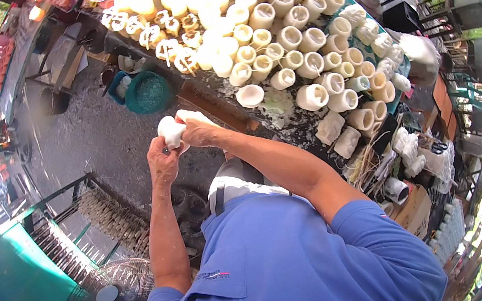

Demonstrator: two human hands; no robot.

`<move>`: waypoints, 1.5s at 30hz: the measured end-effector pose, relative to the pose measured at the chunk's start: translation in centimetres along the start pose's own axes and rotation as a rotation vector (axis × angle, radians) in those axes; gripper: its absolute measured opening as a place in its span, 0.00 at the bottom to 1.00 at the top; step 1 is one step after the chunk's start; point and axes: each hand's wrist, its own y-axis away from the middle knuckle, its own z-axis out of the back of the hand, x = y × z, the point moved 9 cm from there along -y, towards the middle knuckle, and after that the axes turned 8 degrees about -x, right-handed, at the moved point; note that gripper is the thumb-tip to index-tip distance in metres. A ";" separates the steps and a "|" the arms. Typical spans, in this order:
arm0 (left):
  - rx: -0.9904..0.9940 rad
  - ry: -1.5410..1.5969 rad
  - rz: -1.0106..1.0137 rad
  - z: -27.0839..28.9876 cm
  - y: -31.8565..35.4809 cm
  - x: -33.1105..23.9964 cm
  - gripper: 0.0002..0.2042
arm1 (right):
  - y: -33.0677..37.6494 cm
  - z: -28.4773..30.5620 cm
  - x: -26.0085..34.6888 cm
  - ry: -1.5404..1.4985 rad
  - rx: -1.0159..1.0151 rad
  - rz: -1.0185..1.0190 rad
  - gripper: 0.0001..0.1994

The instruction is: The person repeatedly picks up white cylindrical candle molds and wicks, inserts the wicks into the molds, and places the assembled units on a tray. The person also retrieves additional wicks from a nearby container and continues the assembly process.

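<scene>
While left grip [163, 160] and right grip [200, 133] clasp it, a white piece [170, 130] protrudes.

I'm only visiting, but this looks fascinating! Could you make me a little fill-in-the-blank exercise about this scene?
1. The person's left grip and right grip hold a smooth, rounded object that is ____ in colour.
2. The short-sleeved cloth shirt the person wears is ____.
3. The round, wire-caged fan stands on the person's ____ side.
4. Between the fan and the many pale, hollow cylinders, the ones nearer the picture's top are the ____.

Missing words: white; blue; left; cylinders.
</scene>
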 end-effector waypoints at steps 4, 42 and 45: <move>0.024 0.011 0.181 0.4 0.8 1.1 0.06 | 0.7 0.1 -0.2 -0.125 0.141 -0.040 0.20; 0.337 -0.258 -0.512 -18.2 8.7 -15.0 0.11 | 18.5 64.7 -16.6 0.487 -1.256 -0.300 0.38; 0.657 -0.187 -0.546 -28.1 13.4 -18.5 0.14 | 16.3 66.1 -23.1 0.591 -1.033 -0.559 0.41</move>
